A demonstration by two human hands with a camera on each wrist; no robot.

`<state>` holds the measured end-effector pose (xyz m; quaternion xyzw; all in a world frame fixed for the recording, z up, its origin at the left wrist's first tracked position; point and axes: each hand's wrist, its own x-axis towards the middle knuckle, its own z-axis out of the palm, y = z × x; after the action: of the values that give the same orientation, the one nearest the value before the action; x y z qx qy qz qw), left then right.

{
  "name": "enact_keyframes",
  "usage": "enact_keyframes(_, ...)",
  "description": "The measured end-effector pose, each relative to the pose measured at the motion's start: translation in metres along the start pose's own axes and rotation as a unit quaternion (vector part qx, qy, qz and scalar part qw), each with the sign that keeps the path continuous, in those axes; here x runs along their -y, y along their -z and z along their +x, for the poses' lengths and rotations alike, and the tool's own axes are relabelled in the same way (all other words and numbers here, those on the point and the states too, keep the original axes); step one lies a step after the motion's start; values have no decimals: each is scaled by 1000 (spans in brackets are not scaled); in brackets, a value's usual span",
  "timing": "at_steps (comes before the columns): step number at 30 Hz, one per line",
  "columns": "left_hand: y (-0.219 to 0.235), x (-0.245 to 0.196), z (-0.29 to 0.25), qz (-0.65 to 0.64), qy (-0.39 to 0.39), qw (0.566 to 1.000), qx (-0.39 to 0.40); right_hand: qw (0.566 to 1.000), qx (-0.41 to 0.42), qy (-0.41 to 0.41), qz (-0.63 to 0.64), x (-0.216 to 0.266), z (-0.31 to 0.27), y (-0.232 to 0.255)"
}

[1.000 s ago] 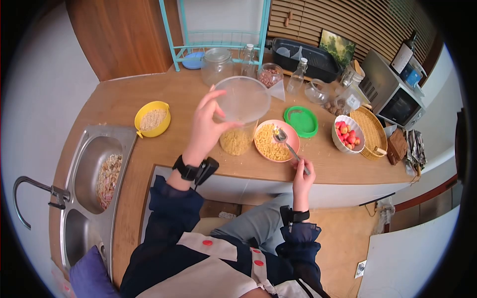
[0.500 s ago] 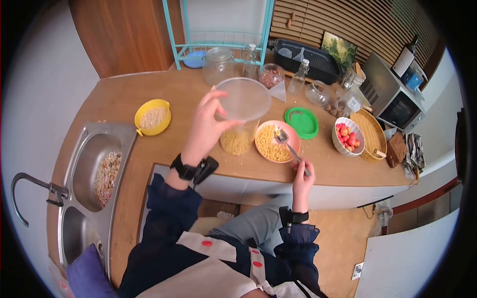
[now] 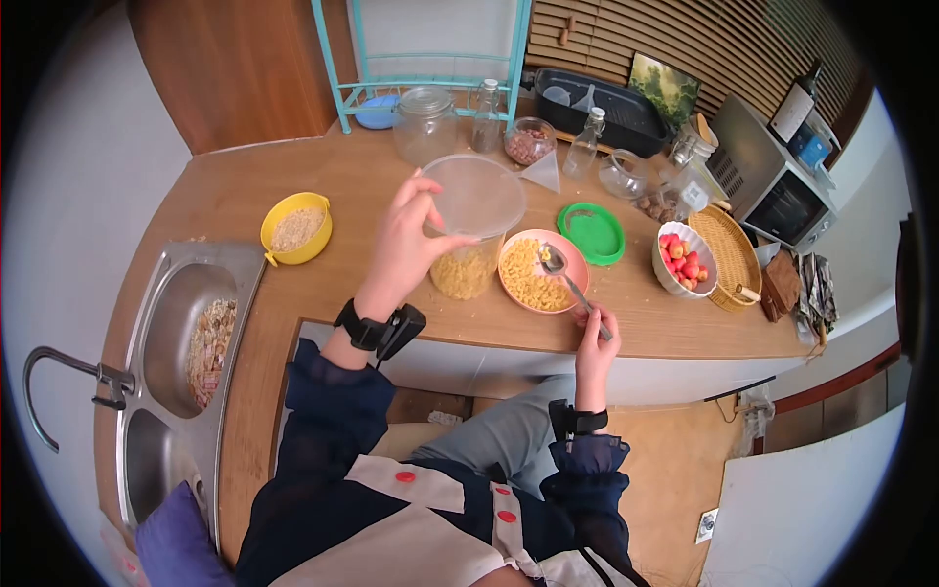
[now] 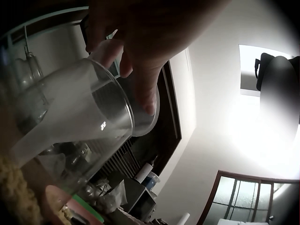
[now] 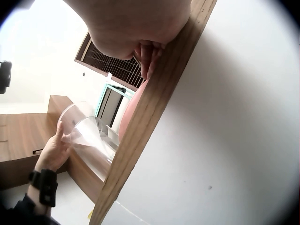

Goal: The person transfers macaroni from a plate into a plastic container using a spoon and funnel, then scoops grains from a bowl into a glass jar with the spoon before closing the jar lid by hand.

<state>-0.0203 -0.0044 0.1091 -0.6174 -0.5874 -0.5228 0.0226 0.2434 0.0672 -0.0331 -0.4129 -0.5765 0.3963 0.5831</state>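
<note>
My left hand (image 3: 396, 245) pinches the rim of a wide translucent funnel (image 3: 476, 194) between thumb and fingers. The funnel sits in the mouth of a clear jar (image 4: 117, 101), its cone and spout showing through the wall in the left wrist view. Small yellow macaroni (image 3: 464, 275) fills the bottom of the jar. Beside it stands a pink bowl (image 3: 581, 262) with more macaroni. My right hand (image 3: 595, 344) grips the handle of a metal spoon (image 3: 576, 293), whose head lies over the bowl with a few pieces on it. In the right wrist view the spoon is mostly hidden.
A green lid (image 3: 593, 235) lies right of the bowl, and a white bowl of red fruit (image 3: 686, 269) beyond it. Glass jars, bottles and a smaller funnel (image 3: 545, 173) line the back. A yellow bowl (image 3: 326, 227) and the sink (image 3: 176, 269) are leftward.
</note>
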Motion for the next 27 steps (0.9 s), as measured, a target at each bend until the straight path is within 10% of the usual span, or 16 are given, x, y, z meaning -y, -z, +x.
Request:
enact_keyframes(9, -11, 26, -44, 27, 31, 999, -10, 999, 25, 2, 47, 10, 0, 4)
enact_keyframes(15, -58, 37, -84, 47, 211, 975, 48, 977, 130, 119, -123, 25, 9, 3)
enact_keyframes(27, -64, 43, -93, 106, 147, 983, -4, 957, 184, 159, -157, 65, 25, 30)
